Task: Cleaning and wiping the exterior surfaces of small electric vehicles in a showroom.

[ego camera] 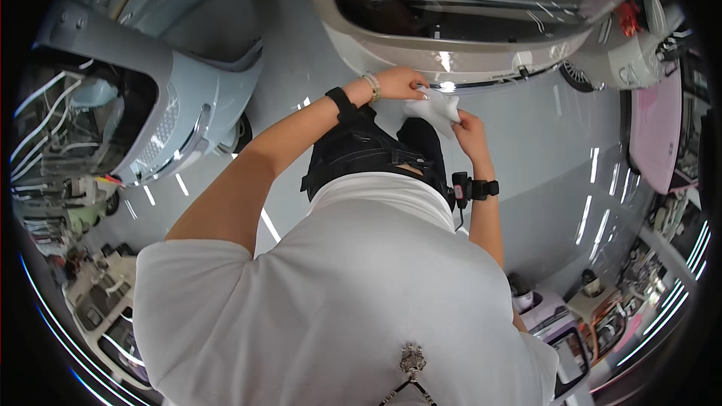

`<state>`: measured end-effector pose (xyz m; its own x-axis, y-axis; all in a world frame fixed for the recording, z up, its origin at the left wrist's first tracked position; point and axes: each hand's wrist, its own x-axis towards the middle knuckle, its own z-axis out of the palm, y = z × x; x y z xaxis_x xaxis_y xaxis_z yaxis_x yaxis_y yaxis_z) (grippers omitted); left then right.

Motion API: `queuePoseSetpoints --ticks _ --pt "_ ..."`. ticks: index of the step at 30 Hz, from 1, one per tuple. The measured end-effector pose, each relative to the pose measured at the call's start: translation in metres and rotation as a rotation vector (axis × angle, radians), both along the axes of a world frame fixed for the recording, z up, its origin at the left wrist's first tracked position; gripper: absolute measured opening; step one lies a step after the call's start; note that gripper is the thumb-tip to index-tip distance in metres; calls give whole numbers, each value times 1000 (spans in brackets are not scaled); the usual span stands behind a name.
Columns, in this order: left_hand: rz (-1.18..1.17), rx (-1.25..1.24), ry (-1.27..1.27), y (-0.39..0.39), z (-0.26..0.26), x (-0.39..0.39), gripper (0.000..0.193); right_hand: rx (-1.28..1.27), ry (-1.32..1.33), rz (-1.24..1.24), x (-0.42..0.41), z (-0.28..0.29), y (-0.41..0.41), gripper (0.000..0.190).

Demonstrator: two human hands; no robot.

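Observation:
A white cloth or tissue (433,109) is stretched between my two hands, low in front of my body and above the grey floor. My left hand (401,83) pinches its upper left edge; a beaded bracelet and a black strap are on that wrist and forearm. At the cloth's right edge, my right hand (471,128) grips a corner between thumb and fingers. A black strap with a small device (461,189) sits at my right wrist. Just beyond the cloth is the lower edge of a beige vehicle (389,53) with a chrome strip.
A light blue vehicle (194,101) stands at the left, its door region open. Further right are a small pale vehicle with a wheel (578,76) and a pink vehicle (654,129). More small vehicles, one purple (544,316), stand behind me. The glossy grey floor (541,152) reflects ceiling lights.

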<state>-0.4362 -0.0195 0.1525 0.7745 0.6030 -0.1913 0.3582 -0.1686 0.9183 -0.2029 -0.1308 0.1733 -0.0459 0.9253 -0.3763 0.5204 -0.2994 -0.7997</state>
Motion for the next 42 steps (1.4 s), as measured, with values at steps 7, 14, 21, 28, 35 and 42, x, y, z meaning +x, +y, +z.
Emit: queuePoseSetpoints --ticks 7,14,21,28,35,42 --pt "-202 150 515 -2 40 54 43 142 -146 -148 54 24 -34 34" --pt "-307 91 399 -67 68 171 44 -6 -17 -94 146 46 -79 30" --pt "-439 296 549 -96 85 307 47 -35 -54 -93 258 67 -127 31" --pt "-474 350 458 -73 77 376 36 -81 -47 -286 333 78 -169 28" --pt "-719 248 354 -63 112 465 44 39 82 -537 371 66 -162 30" --pt "-685 66 90 -16 86 566 57 72 -8 -547 455 66 -101 31"
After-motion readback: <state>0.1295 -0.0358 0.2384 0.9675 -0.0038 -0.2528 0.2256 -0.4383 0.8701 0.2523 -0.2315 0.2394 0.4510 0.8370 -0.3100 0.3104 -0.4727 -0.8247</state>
